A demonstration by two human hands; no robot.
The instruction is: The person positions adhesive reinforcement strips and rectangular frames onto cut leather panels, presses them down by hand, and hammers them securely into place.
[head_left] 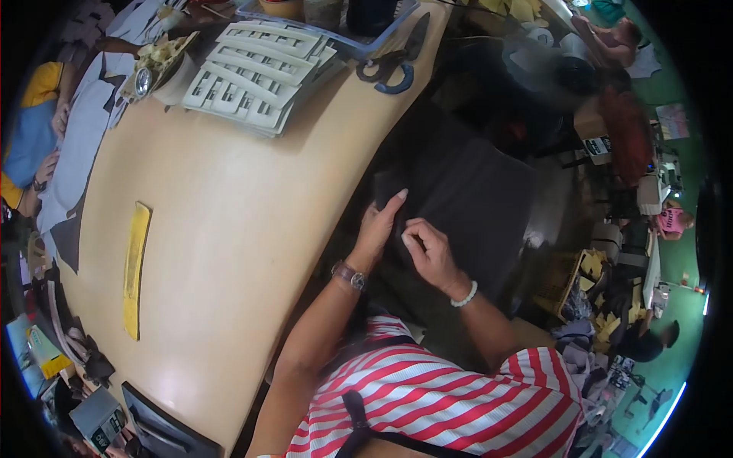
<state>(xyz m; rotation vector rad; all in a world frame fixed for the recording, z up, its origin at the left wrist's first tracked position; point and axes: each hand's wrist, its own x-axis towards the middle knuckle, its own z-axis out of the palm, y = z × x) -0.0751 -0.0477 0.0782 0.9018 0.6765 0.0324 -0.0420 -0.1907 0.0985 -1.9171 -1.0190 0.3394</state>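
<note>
A large piece of dark cloth [477, 195] hangs past the table edge in front of my body. My left hand [378, 229], with a watch on its wrist, grips the cloth near its edge, the thumb lying on top. Close beside it, my right hand [431, 252], with a white bead bracelet, is closed, its thumb and fingers pinched together at the cloth. Whether a small thing sits between those fingertips is hidden. Both hands are just off the table's edge.
On the wooden table [191, 267] lie a yellow strip [137, 271], stacked pale slotted cards [256, 72], scissors [397, 61] and a blue-rimmed plastic tray [355, 47]. A co-worker's hands [52, 145] rest by grey cloth at left. A yellow crate [560, 282] stands right.
</note>
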